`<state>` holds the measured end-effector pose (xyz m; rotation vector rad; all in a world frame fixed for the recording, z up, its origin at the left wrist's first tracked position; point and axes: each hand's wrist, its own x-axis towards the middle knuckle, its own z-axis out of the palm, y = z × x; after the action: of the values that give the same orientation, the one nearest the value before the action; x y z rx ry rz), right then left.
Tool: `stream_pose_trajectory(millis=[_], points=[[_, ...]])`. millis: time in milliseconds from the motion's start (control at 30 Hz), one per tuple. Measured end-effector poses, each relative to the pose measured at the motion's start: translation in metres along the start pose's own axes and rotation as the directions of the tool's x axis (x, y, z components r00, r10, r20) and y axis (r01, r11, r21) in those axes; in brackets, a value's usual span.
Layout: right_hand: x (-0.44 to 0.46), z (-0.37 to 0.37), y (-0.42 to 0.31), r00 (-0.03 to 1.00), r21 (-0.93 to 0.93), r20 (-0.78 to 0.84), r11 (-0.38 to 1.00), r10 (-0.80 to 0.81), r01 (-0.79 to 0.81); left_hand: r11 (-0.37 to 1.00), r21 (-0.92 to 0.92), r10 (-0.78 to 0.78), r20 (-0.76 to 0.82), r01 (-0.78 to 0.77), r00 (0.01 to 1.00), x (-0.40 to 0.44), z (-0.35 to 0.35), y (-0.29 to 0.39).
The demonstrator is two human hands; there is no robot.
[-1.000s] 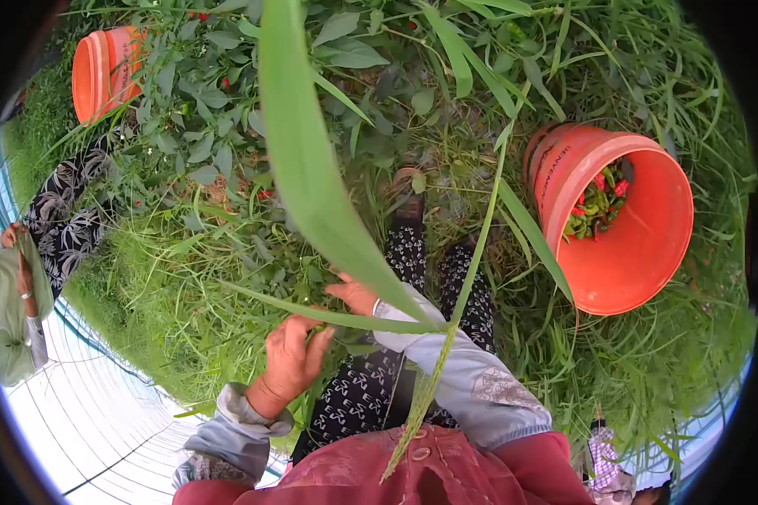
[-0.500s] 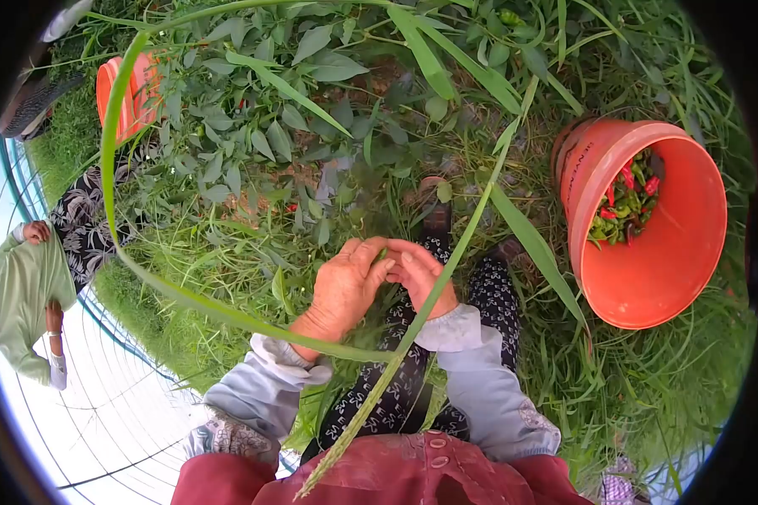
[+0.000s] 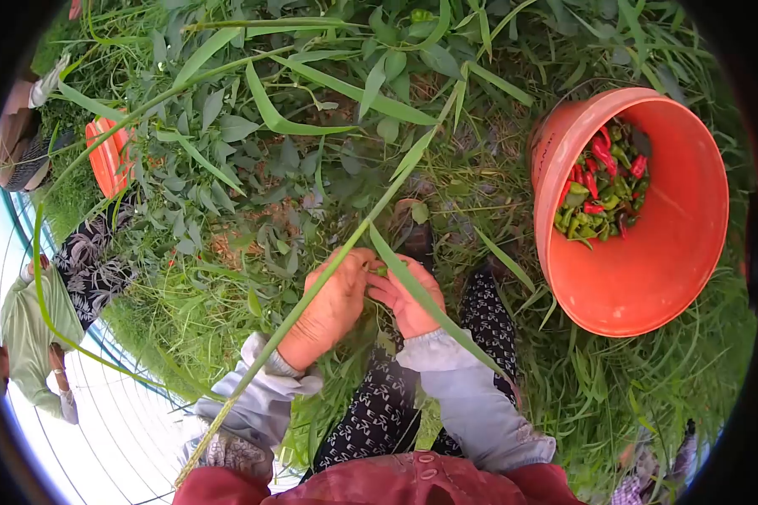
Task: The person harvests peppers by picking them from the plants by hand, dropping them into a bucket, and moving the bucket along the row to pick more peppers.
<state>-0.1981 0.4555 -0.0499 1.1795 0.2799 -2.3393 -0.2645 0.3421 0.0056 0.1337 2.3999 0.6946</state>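
Observation:
My left hand (image 3: 327, 296) and my right hand (image 3: 408, 296) meet in front of my legs, fingers curled and fingertips pinched together. Between them shows a small green thing (image 3: 382, 271), perhaps a pepper, mostly hidden by the fingers. A long grass stalk (image 3: 345, 248) crosses in front of my left hand, close to the camera, and a grass blade (image 3: 429, 299) passes over my right hand. At the right, a tilted orange bucket (image 3: 640, 295) holds red and green peppers (image 3: 600, 189).
Leafy pepper plants (image 3: 227, 126) and tall grass surround my hands. Another orange bucket (image 3: 108, 158) stands at the upper left. Beyond it is a person in a green top (image 3: 38, 324), with another person's leg (image 3: 25, 160) higher up. Curved netting lines (image 3: 101, 429) cross the lower left.
The view has shifted, bringing the right bucket and its peppers more fully into sight. Grass stalks now cross my left hand. Both hands stay together, slightly lower and further left in view.

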Motion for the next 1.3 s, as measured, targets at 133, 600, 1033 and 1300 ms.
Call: stream_pose_trajectory(millis=[133, 600, 1033, 1300], points=[[0.004, -0.006, -0.019, 0.976, -0.021, -0.196, 0.996, -0.092, 0.089, 0.981, 0.195, 0.008, -0.096, 0.011, 0.995, 0.043, -0.008, -0.026], [0.002, -0.003, -0.015, 1.000, -0.361, 0.012, 0.933, 0.002, 0.002, 0.528, 0.844, -0.400, 0.343, -0.092, 0.850, 0.165, 0.016, -0.147], [0.001, 0.001, -0.025, 0.997, -0.365, 0.077, 0.931, 0.012, 0.017, 0.217, 0.657, -0.023, 0.743, -0.722, 0.669, 0.074, -0.018, -0.143], [0.000, -0.001, -0.025, 0.995, -0.345, 0.096, 0.938, 0.009, 0.025, 0.377, 0.480, -0.077, 0.869, -0.792, 0.489, 0.057, 0.017, -0.118]])
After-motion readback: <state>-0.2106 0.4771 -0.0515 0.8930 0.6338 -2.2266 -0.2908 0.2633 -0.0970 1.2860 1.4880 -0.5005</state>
